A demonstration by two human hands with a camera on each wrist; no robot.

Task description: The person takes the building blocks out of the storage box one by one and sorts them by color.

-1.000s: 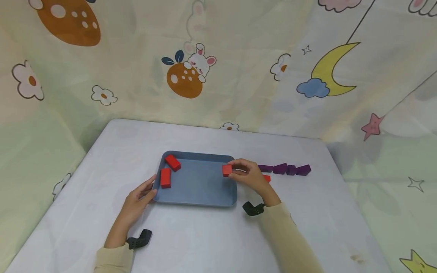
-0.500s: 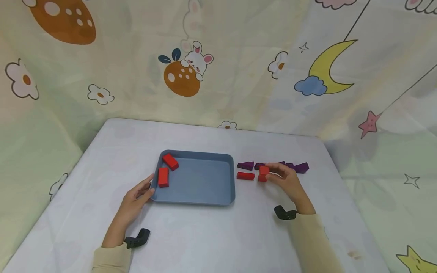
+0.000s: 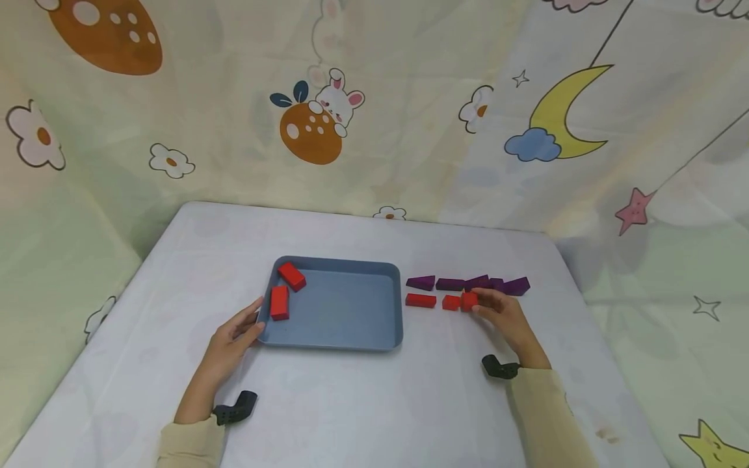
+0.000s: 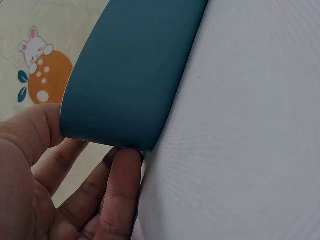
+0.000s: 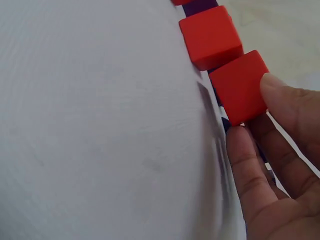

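At its left edge, the blue-grey tray is held by my left hand, with thumb and fingers at the wall in the left wrist view. Two red blocks lie inside: a tilted one at the back left corner and an upright-lying one below it. To the right of the tray, my right hand pinches a red cube between thumb and fingers. It sits beside another small red block. Farther left in that row is a longer red block.
Behind the red row runs a line of several purple blocks, close to the right hand's fingers. The white table ends at a patterned cloth at the back. Each wrist wears a black device.
My right hand has carried the red cube from over the tray rightward to the end of the red row. Another small red block now shows left of it. My left hand stays on the tray.
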